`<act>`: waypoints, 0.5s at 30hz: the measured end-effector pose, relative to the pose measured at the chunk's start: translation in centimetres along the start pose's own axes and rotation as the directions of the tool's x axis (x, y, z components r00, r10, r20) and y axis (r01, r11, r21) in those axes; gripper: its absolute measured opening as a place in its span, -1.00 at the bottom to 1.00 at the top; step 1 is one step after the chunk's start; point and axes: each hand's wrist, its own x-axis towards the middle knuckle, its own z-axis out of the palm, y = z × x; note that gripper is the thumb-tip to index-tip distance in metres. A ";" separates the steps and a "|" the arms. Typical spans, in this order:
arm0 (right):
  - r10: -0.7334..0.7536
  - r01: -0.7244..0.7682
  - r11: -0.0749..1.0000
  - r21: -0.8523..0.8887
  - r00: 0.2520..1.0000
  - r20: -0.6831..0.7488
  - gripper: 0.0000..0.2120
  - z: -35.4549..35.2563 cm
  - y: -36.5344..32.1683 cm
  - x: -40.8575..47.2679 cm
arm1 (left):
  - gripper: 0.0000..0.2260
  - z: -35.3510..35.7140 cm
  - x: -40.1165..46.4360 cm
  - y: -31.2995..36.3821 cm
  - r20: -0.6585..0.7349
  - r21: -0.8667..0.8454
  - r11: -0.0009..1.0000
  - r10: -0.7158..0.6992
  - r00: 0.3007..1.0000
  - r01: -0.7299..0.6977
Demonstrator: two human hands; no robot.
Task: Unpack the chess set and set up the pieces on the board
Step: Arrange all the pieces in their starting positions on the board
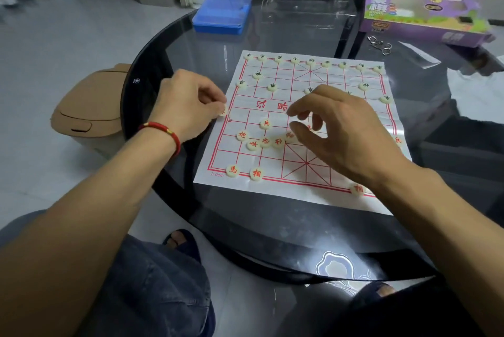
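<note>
Denim-covered knees (152,290) sit closest, under the rim of a round dark glass table (245,227). Left of the left hand, on the floor, stands a tan bin (90,110) with its lid down; contents not visible. Left hand (188,103), a red cord bracelet (163,132) on its wrist, pinches one pale round piece (224,111) at the left edge of the board (272,192). Board is a thin, creased white sheet printed with a red grid, lying flat between and under both hands. Beyond the left hand lies a blue plastic case (222,13), lid closed. Between the hands, red-marked discs (263,141) sit in a loose cluster; dark-marked discs (311,61) line the far edge. Right hand (341,132) hovers over the board's middle, fingers loosely curled and spread, holding nothing visible. Beyond it stands a clear plastic tub (308,9), see-through, nothing seen inside. Further right lies a purple cardboard box (420,18), end flap open.
</note>
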 end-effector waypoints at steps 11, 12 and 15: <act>0.013 -0.010 0.999 -0.045 0.997 0.081 -0.78 0.8 0.9 -0.1 | -0.87 1.7 0.9 -0.3 0.060 0.134 0.990 0.029 0.998 -0.037; 0.013 -0.009 0.999 -0.043 0.996 0.090 -0.78 0.9 0.8 -0.1 | -0.87 1.7 0.9 -0.3 0.064 0.138 0.990 0.030 0.998 -0.038; 0.006 -0.002 0.999 -0.037 0.994 0.113 -0.76 1.1 0.6 0.0 | -0.88 1.7 0.9 -0.3 0.070 0.137 0.990 0.022 0.997 -0.031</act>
